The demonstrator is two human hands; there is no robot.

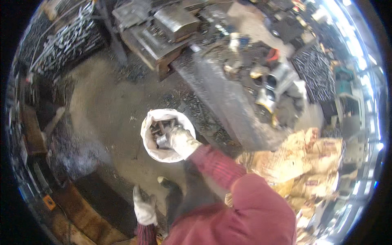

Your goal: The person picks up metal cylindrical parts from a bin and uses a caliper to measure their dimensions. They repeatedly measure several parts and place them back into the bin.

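A white bucket [145,134] with a pale, liner-like rim stands on the floor in front of me. Dark metal pieces [157,128], which look like bolts or short rods, lie inside it. My right hand [181,141], in a whitish work glove, reaches into the bucket from the right. Its fingers are curled round a shiny silver metal cylinder [163,141], perhaps a cup; the glove hides part of it. Low in the view, my left hand [144,210], also gloved, hangs beside my leg with its fingers stretched out and holds nothing.
A long grey metal plate [216,87] lies beyond the bucket to the right, with metal cans [277,79] beside it. Metal rods fill a bin [312,73] at far right. Brown paper sacks [294,163] lie at my right. A metal-topped bench [157,45] stands ahead.
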